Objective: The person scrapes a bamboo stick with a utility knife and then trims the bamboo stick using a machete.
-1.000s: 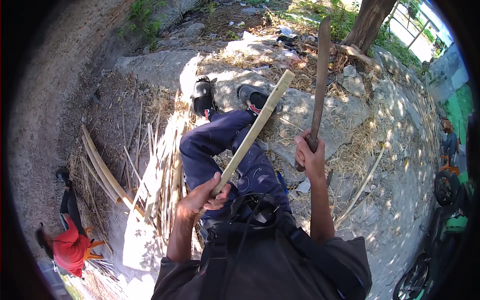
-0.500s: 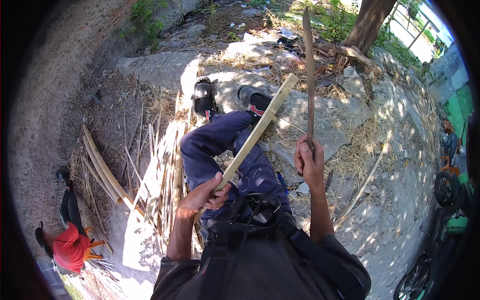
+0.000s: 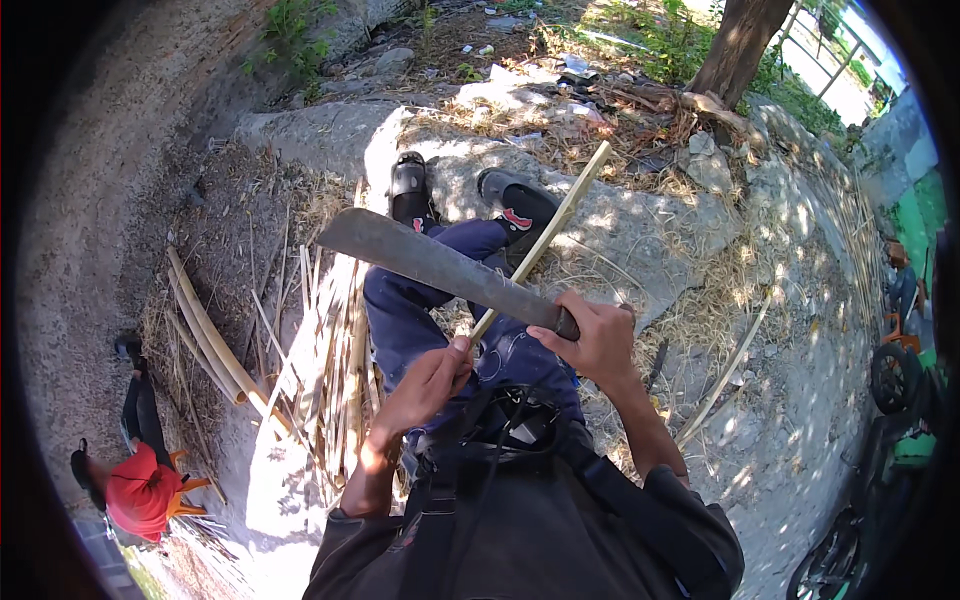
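Note:
My left hand (image 3: 428,385) is closed around the lower end of a pale bamboo strip (image 3: 562,215), which slants up and away to the right over my legs. My right hand (image 3: 595,340) grips the handle of a machete (image 3: 420,258). Its broad dark blade lies flat-side up, pointing left, and crosses above the strip a little beyond my left hand. Whether the blade touches the strip, I cannot tell.
Split bamboo strips (image 3: 335,350) lie piled on the ground left of my legs, beside thicker curved bamboo lengths (image 3: 205,325). A person in red (image 3: 145,490) sits on an orange stool at far left. Ahead are rock (image 3: 640,235) and a tree trunk (image 3: 742,50); a motorcycle (image 3: 895,380) stands at right.
The machete has swung from upright on the right down to the left, across the bamboo strip. My right hand has shifted left, and the strip has turned so its narrower side shows.

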Available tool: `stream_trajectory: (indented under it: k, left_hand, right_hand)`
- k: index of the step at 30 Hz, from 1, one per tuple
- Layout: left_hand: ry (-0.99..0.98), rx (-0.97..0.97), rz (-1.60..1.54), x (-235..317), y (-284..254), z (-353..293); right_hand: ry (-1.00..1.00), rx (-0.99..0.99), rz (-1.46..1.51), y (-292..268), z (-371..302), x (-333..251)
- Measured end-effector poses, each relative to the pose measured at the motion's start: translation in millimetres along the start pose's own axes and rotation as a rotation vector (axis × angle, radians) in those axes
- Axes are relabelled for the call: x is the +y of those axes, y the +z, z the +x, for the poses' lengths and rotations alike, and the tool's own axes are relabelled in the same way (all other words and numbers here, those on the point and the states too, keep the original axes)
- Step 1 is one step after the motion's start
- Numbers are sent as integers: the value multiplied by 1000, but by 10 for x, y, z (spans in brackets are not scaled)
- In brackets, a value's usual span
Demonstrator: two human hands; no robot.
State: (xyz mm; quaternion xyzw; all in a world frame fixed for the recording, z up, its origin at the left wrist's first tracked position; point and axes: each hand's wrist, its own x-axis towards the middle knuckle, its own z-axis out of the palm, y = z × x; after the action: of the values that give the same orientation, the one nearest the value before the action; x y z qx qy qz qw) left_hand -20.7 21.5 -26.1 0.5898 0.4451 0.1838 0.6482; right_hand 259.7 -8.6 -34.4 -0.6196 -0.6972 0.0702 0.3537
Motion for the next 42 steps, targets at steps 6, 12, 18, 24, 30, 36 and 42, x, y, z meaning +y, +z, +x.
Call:
stream_trajectory:
  k: [6, 12, 18, 24, 30, 36, 42]
  left_hand:
    - [176, 325, 458, 324, 172, -78]
    - [277, 405, 523, 337, 197, -68]
    - [216, 278, 347, 456, 236, -90]
    - [211, 186, 285, 341, 202, -169]
    - [156, 175, 280, 311, 195, -222]
    - [81, 201, 308, 398, 204, -247]
    - [45, 148, 215, 380, 174, -247]
  right_hand:
    - [-43, 5, -32, 80, -70, 8]
    - [-67, 42, 19, 119, -105, 60]
    - [-110, 99, 22, 117, -109, 116]
    - [12, 187, 60, -27, -28, 315]
    - [100, 241, 52, -131, 9, 443]
    - [15, 254, -11, -156, 60, 552]
    - [57, 234, 80, -167, 56, 502]
